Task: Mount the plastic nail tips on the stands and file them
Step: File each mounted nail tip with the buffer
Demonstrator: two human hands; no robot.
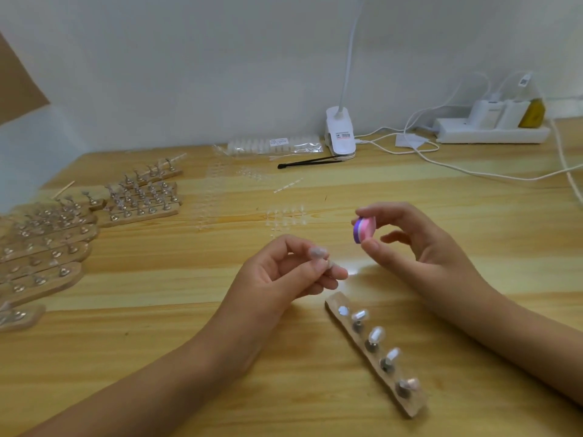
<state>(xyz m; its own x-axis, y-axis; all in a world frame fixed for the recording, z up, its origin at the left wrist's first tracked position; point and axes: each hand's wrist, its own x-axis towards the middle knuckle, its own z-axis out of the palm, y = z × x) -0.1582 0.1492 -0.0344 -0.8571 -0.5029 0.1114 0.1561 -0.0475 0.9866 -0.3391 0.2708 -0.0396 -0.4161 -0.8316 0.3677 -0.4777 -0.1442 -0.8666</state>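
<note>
My left hand (284, 272) pinches a small stand with a clear nail tip (317, 253) on it, above the wooden table. My right hand (407, 241) grips a small purple, pink and white file block (362, 230) between thumb and fingers, just right of the tip and apart from it. Below my hands lies a wooden strip (410, 405) with several stands carrying nail tips (375, 335); its far slot shows a bare metal disc (343, 309).
Many wooden strips with empty metal stands (142, 200) crowd the left side. Loose clear nail tips (284, 216) lie in the middle, with a bag of tips (274, 145), black tweezers (309, 161), a clip lamp (340, 134) and a power strip (492, 130) with cables behind.
</note>
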